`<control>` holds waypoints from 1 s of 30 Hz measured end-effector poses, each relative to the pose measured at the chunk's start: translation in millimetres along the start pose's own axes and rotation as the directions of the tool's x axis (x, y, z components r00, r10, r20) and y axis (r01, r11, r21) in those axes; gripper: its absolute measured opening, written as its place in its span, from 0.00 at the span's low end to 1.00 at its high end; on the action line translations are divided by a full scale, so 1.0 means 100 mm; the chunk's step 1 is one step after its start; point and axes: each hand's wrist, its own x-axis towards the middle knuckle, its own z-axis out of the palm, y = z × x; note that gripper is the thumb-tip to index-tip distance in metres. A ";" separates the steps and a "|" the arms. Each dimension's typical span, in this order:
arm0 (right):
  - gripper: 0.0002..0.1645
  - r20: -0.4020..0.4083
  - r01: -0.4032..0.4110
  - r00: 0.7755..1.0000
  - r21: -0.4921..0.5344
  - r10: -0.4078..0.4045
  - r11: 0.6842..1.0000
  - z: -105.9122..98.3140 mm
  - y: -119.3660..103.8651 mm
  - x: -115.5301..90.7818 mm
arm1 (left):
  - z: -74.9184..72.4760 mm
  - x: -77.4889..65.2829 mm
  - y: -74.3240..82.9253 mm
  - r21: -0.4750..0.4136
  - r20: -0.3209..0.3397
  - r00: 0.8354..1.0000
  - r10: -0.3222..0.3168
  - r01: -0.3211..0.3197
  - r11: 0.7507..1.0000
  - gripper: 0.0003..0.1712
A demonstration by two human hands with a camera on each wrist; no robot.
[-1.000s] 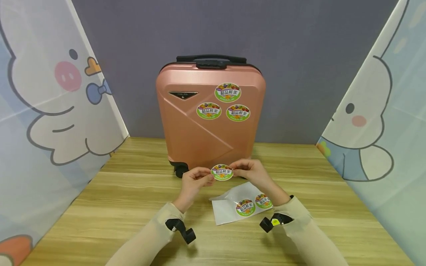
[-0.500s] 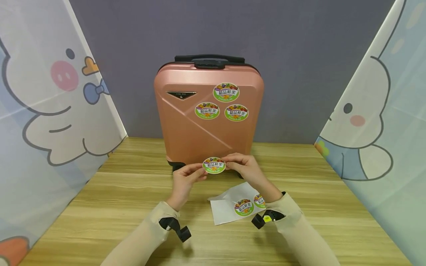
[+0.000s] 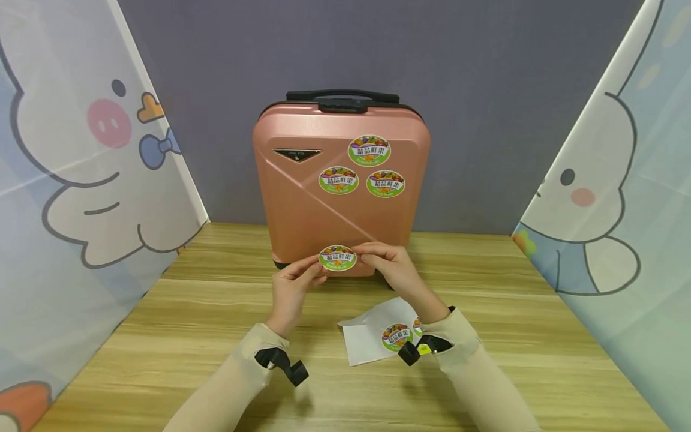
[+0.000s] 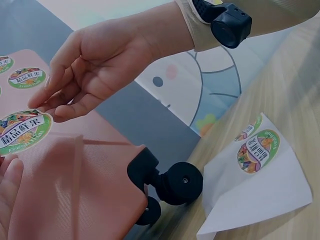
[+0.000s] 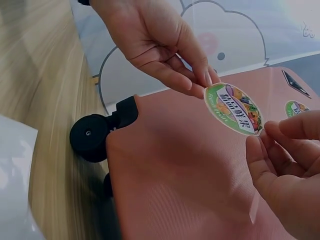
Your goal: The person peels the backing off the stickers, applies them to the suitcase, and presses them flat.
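Note:
A rose-pink hard suitcase point(image 3: 302, 204) stands upright at the back of the wooden table point(image 3: 162, 336), with three round green fruit stickers point(image 3: 369, 150) on its front. Both hands hold a fourth sticker point(image 3: 337, 258) against the case's lower front. My left hand point(image 3: 317, 268) pinches its left edge and my right hand point(image 3: 364, 255) pinches its right edge. In the right wrist view the sticker point(image 5: 233, 108) lies close over the pink shell point(image 5: 190, 180), held by the left hand's fingers point(image 5: 192, 80) and the right hand's fingers point(image 5: 272, 150). The left wrist view shows the sticker point(image 4: 22, 132) under the right hand point(image 4: 100, 65).
A white backing sheet point(image 3: 367, 336) with two more stickers point(image 3: 397, 337) lies on the table below my right wrist. The case's black wheels point(image 4: 175, 182) stick out at its bottom. Cartoon-printed curtains point(image 3: 81, 180) close in both sides, and a grey wall stands behind.
Both hands have carried the sticker up and a little left, from above the table's middle to the suitcase's lower front.

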 end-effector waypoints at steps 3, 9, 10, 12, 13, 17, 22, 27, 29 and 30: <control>0.15 -0.002 0.008 1.000 0.031 -0.008 0.999 0.01 0.00 0.02 | -0.02 0.00 0.02 0.023 -0.009 1.000 0.012 -0.012 1.000 0.13; 0.13 0.001 0.060 0.998 0.108 -0.061 0.992 0.05 0.00 0.08 | -0.05 0.02 0.06 0.037 -0.007 0.999 0.034 -0.034 0.999 0.15; 0.13 -0.002 0.064 0.998 0.118 -0.064 0.991 0.06 -0.01 0.08 | -0.05 0.02 0.07 0.036 -0.006 0.999 0.035 -0.035 0.999 0.16; 0.12 -0.011 0.066 0.998 0.125 -0.065 0.990 0.07 -0.01 0.10 | -0.05 0.03 0.08 0.037 -0.002 0.999 0.036 -0.036 0.999 0.17; 0.12 -0.016 0.065 0.998 0.127 -0.064 0.990 0.08 -0.02 0.10 | -0.05 0.03 0.09 0.039 0.001 0.999 0.037 -0.037 0.999 0.18; 0.13 -0.027 0.064 0.998 0.125 -0.062 0.990 0.11 -0.02 0.13 | -0.06 0.04 0.12 0.050 0.005 0.999 0.043 -0.043 0.998 0.19; 0.14 -0.026 0.080 0.997 0.147 -0.077 0.986 0.15 -0.01 0.18 | -0.07 0.06 0.15 0.061 -0.005 0.998 0.057 -0.057 0.997 0.21; 0.15 -0.034 0.086 0.996 0.188 -0.081 0.978 0.18 0.01 0.23 | -0.06 0.08 0.18 0.080 -0.007 0.997 0.072 -0.071 0.994 0.24; 0.16 -0.036 0.080 0.997 0.210 -0.075 0.974 0.19 0.01 0.24 | -0.06 0.09 0.19 0.085 -0.010 0.998 0.069 -0.068 0.994 0.25; 0.16 -0.035 0.078 0.997 0.223 -0.073 0.972 0.19 0.00 0.25 | -0.06 0.10 0.20 0.087 -0.013 0.998 0.067 -0.065 0.994 0.25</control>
